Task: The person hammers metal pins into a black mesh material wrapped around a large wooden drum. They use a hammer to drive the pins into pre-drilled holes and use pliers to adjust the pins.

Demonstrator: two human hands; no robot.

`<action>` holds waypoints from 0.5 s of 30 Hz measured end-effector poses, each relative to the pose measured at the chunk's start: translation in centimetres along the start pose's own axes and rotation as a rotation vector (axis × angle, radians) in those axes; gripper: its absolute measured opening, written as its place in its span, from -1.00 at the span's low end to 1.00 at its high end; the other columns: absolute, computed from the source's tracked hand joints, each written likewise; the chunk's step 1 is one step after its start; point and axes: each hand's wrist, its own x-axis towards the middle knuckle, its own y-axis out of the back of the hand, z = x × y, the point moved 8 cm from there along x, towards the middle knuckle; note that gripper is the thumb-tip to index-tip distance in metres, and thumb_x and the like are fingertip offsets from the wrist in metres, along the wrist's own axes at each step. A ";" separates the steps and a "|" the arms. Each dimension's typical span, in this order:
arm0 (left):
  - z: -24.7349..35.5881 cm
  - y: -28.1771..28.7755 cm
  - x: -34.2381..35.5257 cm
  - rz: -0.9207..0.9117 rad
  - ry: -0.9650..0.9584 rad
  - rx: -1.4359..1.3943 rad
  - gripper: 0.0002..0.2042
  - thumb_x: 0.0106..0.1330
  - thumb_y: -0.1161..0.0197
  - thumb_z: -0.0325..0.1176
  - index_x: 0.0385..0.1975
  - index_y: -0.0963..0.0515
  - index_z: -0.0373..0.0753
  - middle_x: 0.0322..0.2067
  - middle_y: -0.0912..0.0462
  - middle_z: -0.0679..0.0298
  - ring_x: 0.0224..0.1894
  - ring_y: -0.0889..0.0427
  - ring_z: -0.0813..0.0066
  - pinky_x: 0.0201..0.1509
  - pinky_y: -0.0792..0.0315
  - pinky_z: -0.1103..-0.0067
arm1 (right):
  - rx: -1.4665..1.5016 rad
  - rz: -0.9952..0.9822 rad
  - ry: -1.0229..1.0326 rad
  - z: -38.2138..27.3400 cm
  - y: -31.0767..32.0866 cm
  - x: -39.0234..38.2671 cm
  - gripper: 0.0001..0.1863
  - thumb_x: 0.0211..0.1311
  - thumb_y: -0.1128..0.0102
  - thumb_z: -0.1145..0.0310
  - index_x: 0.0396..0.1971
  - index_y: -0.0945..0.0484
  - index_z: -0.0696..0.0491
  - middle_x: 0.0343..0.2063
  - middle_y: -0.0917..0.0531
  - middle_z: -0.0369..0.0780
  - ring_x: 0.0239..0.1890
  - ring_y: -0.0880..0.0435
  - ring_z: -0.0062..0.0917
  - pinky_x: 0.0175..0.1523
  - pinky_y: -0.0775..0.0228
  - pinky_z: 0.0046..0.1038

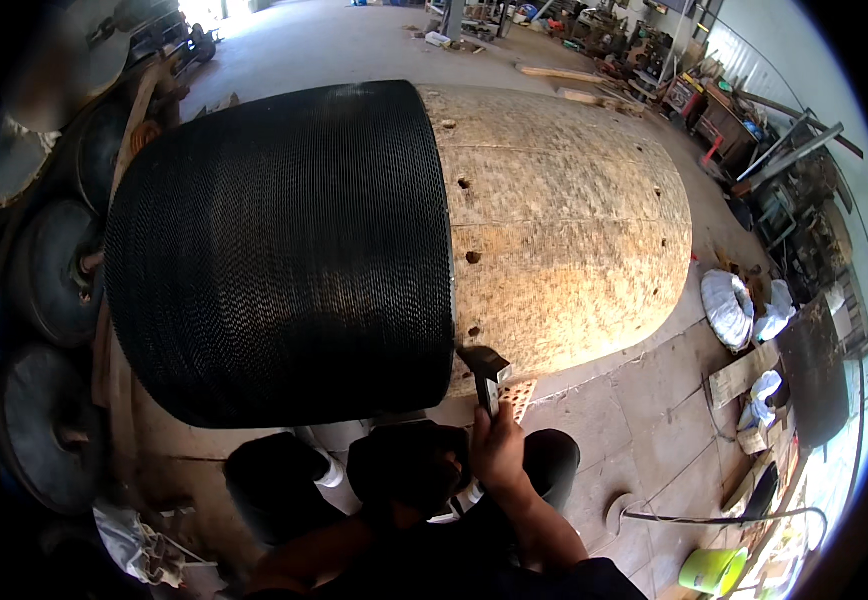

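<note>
A large horizontal drum spans the view, its left part wound with dense black ribbed material [279, 250], its right part pale wood [564, 250] with small holes. My right hand [499, 450] grips a flat metal tool [489, 385], whose dark upper end rests by the seam at the drum's lower side. My left hand [444, 465] is low in the middle, its fingers curled at a bulky black object [389, 460]; much of the hand is hidden in shadow, and I cannot make out the object's kind.
Large metal discs [49, 280] line the left. On the right floor are white wrapped coils [726, 310], boards [739, 372], a bent rod [704, 519] and a green bucket [704, 568]. Cluttered benches and machinery [714, 125] stand along the back right. My knees [269, 480] are below the drum.
</note>
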 end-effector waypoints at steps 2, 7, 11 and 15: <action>-0.4 0.5 -1.5 0.047 0.022 -0.232 -0.78 0.29 -0.14 -0.36 -0.13 -0.58 -0.27 -0.07 -0.57 0.03 -0.04 -0.57 0.14 0.04 -0.49 0.35 | 0.022 0.023 0.101 0.0 1.4 -2.2 -0.81 0.44 -0.06 0.35 -0.31 -0.42 0.18 -0.56 -0.57 0.09 -0.56 -0.60 0.02 -0.49 -0.39 -0.19; -1.0 -1.9 0.3 -0.536 0.027 0.653 -0.78 0.54 0.05 -0.36 0.07 -0.44 -0.20 0.08 -0.51 0.34 0.08 -0.57 0.50 0.08 -0.48 0.51 | 0.345 0.278 0.366 -5.1 6.2 -2.6 -0.80 0.44 0.10 0.43 -0.33 -0.46 0.21 -0.56 -0.58 -0.14 -0.61 -0.54 -0.40 -0.46 -0.43 -0.39; 5.4 1.3 2.0 -0.169 -0.076 0.332 -0.78 0.38 -0.13 -0.31 -0.08 -0.53 -0.26 -0.07 -0.60 0.14 0.01 -0.62 0.29 -0.01 -0.52 0.41 | -0.029 0.062 0.012 0.1 0.9 0.7 -0.87 0.41 -0.05 0.43 -0.27 -0.45 0.20 -0.55 -0.61 0.09 -0.47 -0.62 0.12 -0.48 -0.41 -0.21; 18.6 7.6 5.0 0.091 -0.365 0.866 -0.76 0.39 -0.21 -0.24 -0.08 -0.52 -0.24 -0.16 -0.62 0.17 -0.22 -0.67 0.39 -0.29 -0.56 0.49 | 0.154 0.171 0.113 -0.1 3.5 -2.2 -0.77 0.46 -0.02 0.32 -0.25 -0.47 0.21 -0.65 -0.52 -0.10 -0.61 -0.58 -0.43 -0.47 -0.39 -0.36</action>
